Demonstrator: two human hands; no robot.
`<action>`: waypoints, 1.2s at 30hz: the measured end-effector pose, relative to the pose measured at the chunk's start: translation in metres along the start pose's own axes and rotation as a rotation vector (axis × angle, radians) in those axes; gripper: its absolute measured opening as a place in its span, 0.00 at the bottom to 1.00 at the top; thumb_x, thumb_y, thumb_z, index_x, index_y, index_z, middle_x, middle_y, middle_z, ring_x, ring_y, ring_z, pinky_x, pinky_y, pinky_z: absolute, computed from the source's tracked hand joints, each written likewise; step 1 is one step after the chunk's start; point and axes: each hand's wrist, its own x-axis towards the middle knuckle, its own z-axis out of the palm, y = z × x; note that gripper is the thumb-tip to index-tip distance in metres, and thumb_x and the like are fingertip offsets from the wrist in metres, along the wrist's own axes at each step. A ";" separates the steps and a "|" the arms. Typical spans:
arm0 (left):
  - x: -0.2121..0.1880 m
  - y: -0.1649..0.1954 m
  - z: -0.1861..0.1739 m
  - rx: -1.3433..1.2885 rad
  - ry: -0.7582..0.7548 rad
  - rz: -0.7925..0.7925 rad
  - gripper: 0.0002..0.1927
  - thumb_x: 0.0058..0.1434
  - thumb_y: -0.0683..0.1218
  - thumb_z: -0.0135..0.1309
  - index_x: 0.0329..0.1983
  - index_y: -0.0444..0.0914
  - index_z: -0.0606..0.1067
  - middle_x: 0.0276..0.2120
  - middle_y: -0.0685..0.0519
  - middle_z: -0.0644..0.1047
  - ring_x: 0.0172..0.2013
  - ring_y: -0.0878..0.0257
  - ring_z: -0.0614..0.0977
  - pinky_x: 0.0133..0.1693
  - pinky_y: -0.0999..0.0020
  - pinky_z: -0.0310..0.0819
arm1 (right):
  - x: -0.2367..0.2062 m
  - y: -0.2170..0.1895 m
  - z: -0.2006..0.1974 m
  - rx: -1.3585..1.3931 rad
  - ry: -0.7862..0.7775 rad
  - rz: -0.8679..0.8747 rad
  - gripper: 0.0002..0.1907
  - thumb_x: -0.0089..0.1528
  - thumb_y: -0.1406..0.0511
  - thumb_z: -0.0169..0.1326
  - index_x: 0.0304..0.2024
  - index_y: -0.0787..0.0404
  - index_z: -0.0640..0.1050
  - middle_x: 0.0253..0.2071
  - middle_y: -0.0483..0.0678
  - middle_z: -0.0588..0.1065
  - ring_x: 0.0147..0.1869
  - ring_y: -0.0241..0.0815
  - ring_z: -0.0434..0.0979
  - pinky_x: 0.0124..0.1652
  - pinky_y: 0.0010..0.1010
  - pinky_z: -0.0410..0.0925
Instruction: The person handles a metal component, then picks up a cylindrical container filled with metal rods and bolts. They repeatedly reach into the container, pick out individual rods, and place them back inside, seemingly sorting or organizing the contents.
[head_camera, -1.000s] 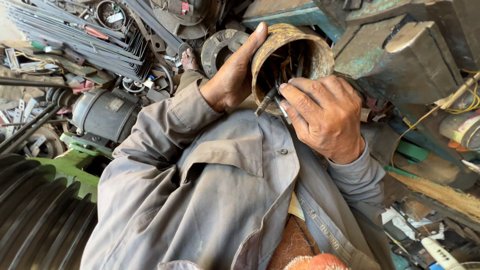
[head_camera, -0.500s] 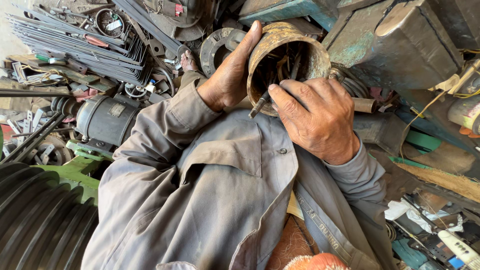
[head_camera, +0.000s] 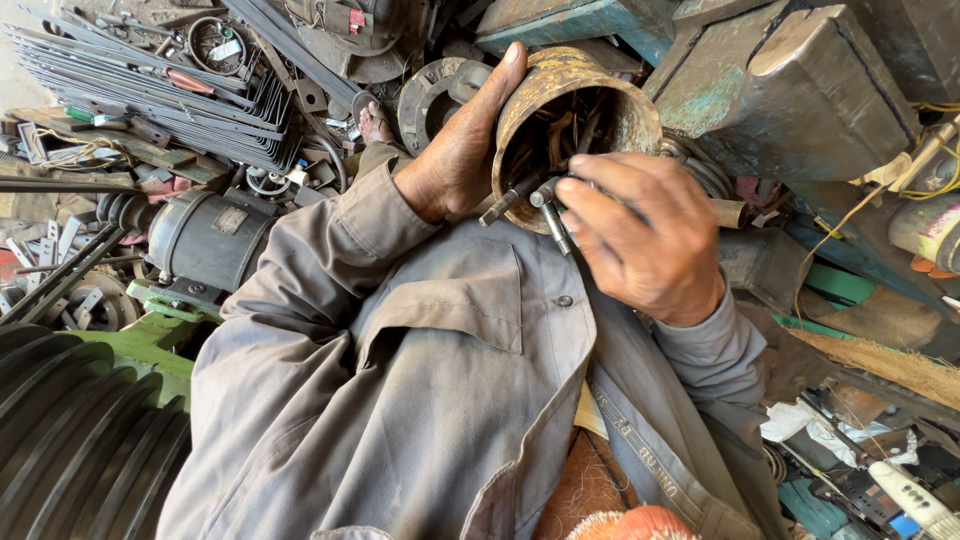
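right hand (head_camera: 645, 235) has its fingertips (head_camera: 572, 192) pinched on a couple of thin dark metal rods (head_camera: 552, 212) that stick out of the mouth of a rusty tin can (head_camera: 570, 105). so that hand is grasping the rods, fingers curled in tight, knuckles facing up. there's more rods and bits packed inside the can, too dark in there to tell exactly what they are.

left hand (head_camera: 462, 150) is wrapped round the outside of the can on its left side, thumb stretched up along the wall almost to the back rim, palm pressed against it. firm grip, it's carrying the can. the can is tilted with its open mouth toward the person, held up in the air just above their chest, not resting on anything.

both arms are in a greyish work shirt (head_camera: 400, 380) with a chest pocket.

around them it's a scrapyard kind of mess: a dark electric motor (head_camera: 205, 235) on a green base off to the left, a stack of flat metal strips (head_camera: 150, 95) in the top left corner of the pile, a big ribbed black pulley (head_camera: 70, 450) bottom left, and a chunky teal-painted steel block (head_camera: 790, 80) top right, just behind the can.
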 end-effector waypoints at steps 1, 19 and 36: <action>0.001 0.000 0.000 0.007 0.006 -0.001 0.36 0.73 0.67 0.40 0.69 0.37 0.70 0.62 0.48 0.76 0.61 0.58 0.77 0.67 0.60 0.72 | -0.002 0.000 -0.003 0.020 0.032 0.037 0.16 0.65 0.70 0.65 0.54 0.63 0.78 0.54 0.54 0.77 0.56 0.52 0.78 0.57 0.41 0.73; 0.009 0.000 0.011 0.048 -0.017 -0.166 0.38 0.70 0.70 0.38 0.69 0.39 0.70 0.62 0.47 0.77 0.59 0.58 0.80 0.63 0.57 0.78 | -0.007 0.018 -0.017 0.166 0.156 0.392 0.14 0.80 0.62 0.51 0.55 0.69 0.77 0.45 0.55 0.78 0.46 0.49 0.79 0.47 0.34 0.70; 0.011 0.002 0.004 0.443 0.151 -0.115 0.39 0.70 0.70 0.40 0.67 0.35 0.71 0.59 0.44 0.79 0.57 0.58 0.82 0.60 0.62 0.80 | -0.009 0.032 -0.013 0.187 -0.053 0.372 0.16 0.72 0.68 0.56 0.59 0.72 0.74 0.52 0.65 0.76 0.53 0.60 0.79 0.51 0.42 0.71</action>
